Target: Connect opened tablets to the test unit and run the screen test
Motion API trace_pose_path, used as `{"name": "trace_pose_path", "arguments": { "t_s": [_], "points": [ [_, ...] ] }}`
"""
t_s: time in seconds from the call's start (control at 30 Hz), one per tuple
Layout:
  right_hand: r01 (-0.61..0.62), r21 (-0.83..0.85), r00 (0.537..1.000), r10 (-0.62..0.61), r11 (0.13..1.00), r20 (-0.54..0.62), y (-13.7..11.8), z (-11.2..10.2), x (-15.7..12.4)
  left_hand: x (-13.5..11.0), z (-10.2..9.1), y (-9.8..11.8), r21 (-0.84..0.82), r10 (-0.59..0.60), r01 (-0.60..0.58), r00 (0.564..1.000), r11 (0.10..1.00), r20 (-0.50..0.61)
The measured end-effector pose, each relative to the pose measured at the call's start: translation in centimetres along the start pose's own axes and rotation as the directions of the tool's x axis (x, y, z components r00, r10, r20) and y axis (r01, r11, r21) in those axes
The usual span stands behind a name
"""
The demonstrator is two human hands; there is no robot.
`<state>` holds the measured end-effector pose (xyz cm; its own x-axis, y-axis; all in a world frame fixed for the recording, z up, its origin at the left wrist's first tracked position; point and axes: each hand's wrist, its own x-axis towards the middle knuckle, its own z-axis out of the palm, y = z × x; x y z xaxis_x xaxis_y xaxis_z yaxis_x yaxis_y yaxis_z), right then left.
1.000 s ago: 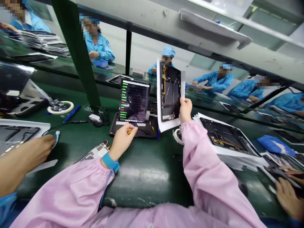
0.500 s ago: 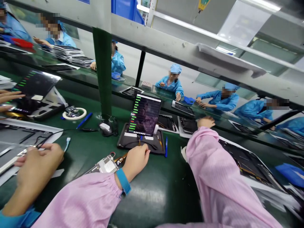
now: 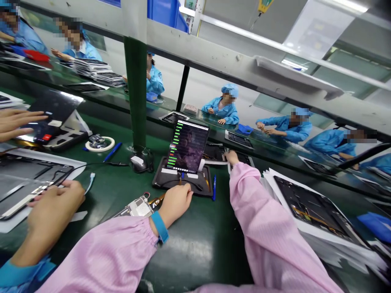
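Note:
My left hand (image 3: 175,201) is closed around a small yellow-handled tool (image 3: 157,200) at the front edge of a black tray (image 3: 165,181). A tablet (image 3: 187,146) stands upright on that tray, showing green bars. My right hand (image 3: 232,157) reaches past the tablet to the back of the green bench. Its fingers curl on the edge of a white-backed panel (image 3: 215,162) lying flat there. A bare circuit board (image 3: 136,207) lies beside my left wrist.
A stack of white-backed panels (image 3: 308,207) lies at right. A blue pen (image 3: 214,182), mouse (image 3: 139,161), tape roll (image 3: 100,143) and green post (image 3: 136,93) stand mid-bench. A co-worker's hands (image 3: 51,207) work on a panel (image 3: 21,179) at left. Other workers sit opposite.
My right hand held a panel upright, then laid it flat behind the tablet and slid left along it. My left hand dropped slightly toward the tray's front edge.

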<state>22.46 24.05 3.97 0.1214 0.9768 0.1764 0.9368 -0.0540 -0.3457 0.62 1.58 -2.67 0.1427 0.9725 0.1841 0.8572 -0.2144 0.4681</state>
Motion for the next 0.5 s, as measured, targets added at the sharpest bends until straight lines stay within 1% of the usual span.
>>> {"name": "trace_pose_path", "arguments": {
  "t_s": [0.1, 0.17, 0.2, 0.23, 0.27, 0.3, 0.33, 0.4, 0.43, 0.47, 0.5],
  "points": [
    [0.037, -0.012, 0.993, -0.038, 0.999, -0.110, -1.8, -3.8, 0.0, 0.0, 0.0, -0.1, 0.005, 0.003, -0.003, 1.000, 1.000, -0.019],
    [0.092, -0.017, 0.973, -0.093, 0.996, -0.210, -3.2, -7.2, -1.3, -0.1, 0.0, -0.2, -0.001, 0.007, -0.007, 1.000, 1.000, -0.027],
    [0.141, -0.021, 0.952, -0.141, 0.990, -0.270, -3.8, -9.1, -2.5, -0.1, -0.1, -0.2, -0.007, 0.009, -0.009, 1.000, 1.000, -0.029],
    [0.203, -0.027, 0.920, -0.200, 0.979, -0.337, -4.2, -11.1, -4.2, -0.1, -0.1, -0.2, -0.017, 0.004, -0.004, 1.000, 1.000, -0.030],
    [0.306, -0.043, 0.853, -0.293, 0.951, -0.432, -4.4, -13.1, -6.2, -0.1, -0.2, -0.2, -0.032, -0.009, 0.008, 0.999, 0.999, -0.032],
    [0.399, -0.055, 0.769, -0.366, 0.915, -0.524, -4.4, -15.0, -8.5, -0.1, -0.2, -0.2, -0.057, -0.031, 0.029, 0.999, 0.998, -0.037],
    [0.445, -0.057, 0.712, -0.392, 0.894, -0.583, -4.1, -16.9, -10.9, 0.0, -0.2, -0.3, -0.095, -0.056, 0.052, 0.997, 0.994, -0.044],
    [0.487, -0.016, 0.637, -0.367, 0.873, -0.678, -2.6, -19.9, -15.3, 0.3, -0.1, -0.6, -0.207, -0.106, 0.090, 0.992, 0.974, -0.066],
    [0.511, 0.077, 0.635, -0.315, 0.856, -0.706, -1.4, -20.8, -17.1, 0.4, -0.1, -0.9, -0.273, -0.125, 0.100, 0.989, 0.957, -0.076],
    [0.507, 0.203, 0.662, -0.227, 0.838, -0.714, 0.0, -21.4, -18.7, 0.6, -0.1, -1.1, -0.341, -0.139, 0.103, 0.987, 0.934, -0.082],
    [0.471, 0.343, 0.706, -0.114, 0.813, -0.699, 1.5, -21.4, -20.0, 0.8, -0.2, -1.4, -0.407, -0.153, 0.105, 0.984, 0.907, -0.087]
  ]
}}
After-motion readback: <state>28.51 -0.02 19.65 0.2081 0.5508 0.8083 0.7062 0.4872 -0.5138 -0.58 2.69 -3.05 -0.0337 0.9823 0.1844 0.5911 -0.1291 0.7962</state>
